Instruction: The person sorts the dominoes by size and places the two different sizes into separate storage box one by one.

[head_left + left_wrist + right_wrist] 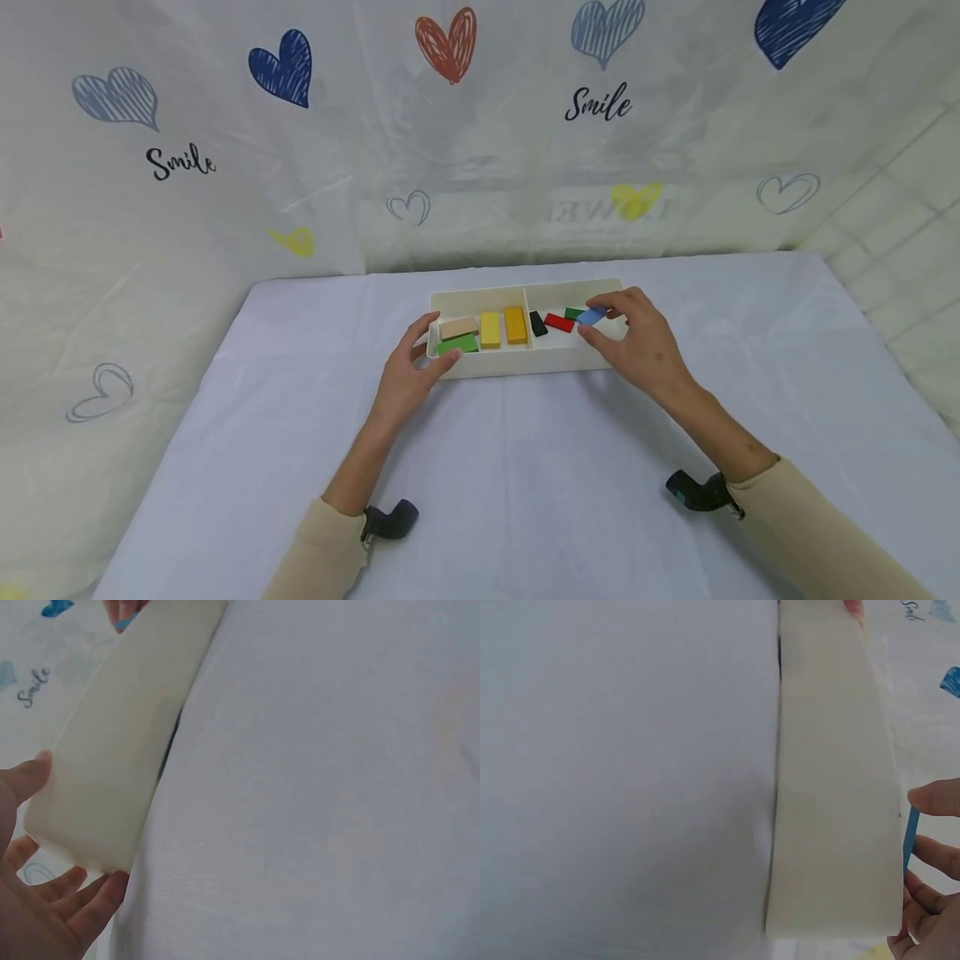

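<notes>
A white two-compartment box [525, 361] sits on the table. My left hand [403, 379] grips its left end, thumb at the front rim and fingers around the end wall, as the left wrist view also shows. Between thumb and fingertips, my right hand [647, 346] pinches a flat blue block [592, 317] over the right compartment. Beneath and beside it lie a green block [573, 313], a red block [558, 322] and a black block [537, 323]. In the left compartment are a tan block [458, 327], a light green block [457, 344] and two yellow blocks [490, 330].
A white cloth [510, 467] covers the table. Behind it hangs a pale sheet [495, 167] printed with hearts and the word Smile. Dark wrist-worn devices [701, 492] sit near both sleeves.
</notes>
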Motion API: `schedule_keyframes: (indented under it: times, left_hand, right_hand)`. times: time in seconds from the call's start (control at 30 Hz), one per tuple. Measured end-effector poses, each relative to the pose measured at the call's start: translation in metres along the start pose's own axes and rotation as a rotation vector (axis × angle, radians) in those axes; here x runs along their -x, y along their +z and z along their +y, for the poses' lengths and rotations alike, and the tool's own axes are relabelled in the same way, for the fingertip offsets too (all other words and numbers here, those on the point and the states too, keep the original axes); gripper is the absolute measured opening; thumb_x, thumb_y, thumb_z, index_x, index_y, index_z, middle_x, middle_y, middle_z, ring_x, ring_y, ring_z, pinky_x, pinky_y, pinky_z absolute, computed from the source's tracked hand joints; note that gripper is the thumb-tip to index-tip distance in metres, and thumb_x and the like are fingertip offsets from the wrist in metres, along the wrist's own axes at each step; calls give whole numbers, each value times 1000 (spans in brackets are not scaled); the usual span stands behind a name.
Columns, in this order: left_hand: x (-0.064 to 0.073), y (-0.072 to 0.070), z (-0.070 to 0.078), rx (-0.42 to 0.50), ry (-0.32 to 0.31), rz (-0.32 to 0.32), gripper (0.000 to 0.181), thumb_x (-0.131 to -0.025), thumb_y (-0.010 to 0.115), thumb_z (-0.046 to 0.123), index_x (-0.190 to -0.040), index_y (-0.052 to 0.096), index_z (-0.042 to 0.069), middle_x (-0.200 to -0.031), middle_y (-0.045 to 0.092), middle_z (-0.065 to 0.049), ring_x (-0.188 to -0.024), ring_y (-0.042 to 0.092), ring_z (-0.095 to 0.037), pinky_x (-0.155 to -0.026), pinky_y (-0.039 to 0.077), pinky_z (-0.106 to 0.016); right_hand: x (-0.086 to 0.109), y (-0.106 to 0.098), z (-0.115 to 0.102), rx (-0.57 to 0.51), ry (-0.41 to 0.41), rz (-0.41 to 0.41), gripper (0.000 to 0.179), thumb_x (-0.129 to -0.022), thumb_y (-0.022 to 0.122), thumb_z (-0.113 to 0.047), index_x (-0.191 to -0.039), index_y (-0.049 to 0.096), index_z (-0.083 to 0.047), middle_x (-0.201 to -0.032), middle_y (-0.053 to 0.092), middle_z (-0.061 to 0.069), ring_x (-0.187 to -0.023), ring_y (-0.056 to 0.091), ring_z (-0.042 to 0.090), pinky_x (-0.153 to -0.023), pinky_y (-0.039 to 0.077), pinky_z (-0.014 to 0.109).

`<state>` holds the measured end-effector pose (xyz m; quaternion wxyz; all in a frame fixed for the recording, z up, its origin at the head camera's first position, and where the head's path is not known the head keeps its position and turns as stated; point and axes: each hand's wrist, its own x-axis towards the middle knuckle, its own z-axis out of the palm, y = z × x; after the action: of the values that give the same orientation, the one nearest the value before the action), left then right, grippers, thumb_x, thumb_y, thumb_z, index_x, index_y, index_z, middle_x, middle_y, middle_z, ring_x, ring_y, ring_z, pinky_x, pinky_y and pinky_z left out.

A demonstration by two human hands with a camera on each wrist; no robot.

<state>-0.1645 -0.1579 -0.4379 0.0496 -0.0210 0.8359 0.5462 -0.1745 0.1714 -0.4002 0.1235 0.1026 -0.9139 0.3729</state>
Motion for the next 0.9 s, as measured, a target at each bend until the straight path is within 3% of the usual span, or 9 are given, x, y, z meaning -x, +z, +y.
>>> schedule_keyframes:
  times: [0.6,0.9]
  left_hand:
    - [0,2,2,-2,2,-3,72,-92,77,49,-154,40,48,-168,36,5,-151,45,-32,-108,51,-59]
    - [0,2,2,-2,-2,-4,71,-92,76,49,-153,41,49,-167,37,6,-151,45,-32,-108,51,-59]
  right_hand:
    - [0,-3,5,131,53,-24,40,-92,78,-17,-128,69,-3,-119,62,20,-108,62,38,-83,53,49]
    - [0,-7,8,131,77,-56,43,-94,75,-19,-133,66,-3,-130,60,23,-115,62,43,-86,55,56]
